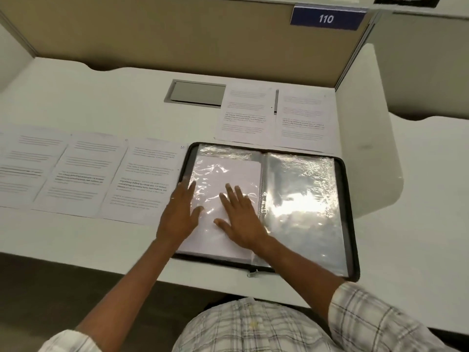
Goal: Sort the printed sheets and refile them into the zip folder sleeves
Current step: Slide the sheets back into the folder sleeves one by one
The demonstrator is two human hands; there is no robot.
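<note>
1 sheet [228, 171] in L sleeve [223, 150]

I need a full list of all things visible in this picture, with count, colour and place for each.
zip folder: one, black rim, open on the desk
clear sleeves: two showing, shiny, inside the folder
white sheet: one, in the left sleeve
printed sheets: five, white; three in a row left of the folder, two behind it
thin grey object: one, between the two back sheets, kind unclear
hatch: one, grey, in the desk at the back
sign "110": one, blue, on the partition
desk: one, white
left hand: flat on the folder's left edge
right hand: flat on the left sleeve
</note>
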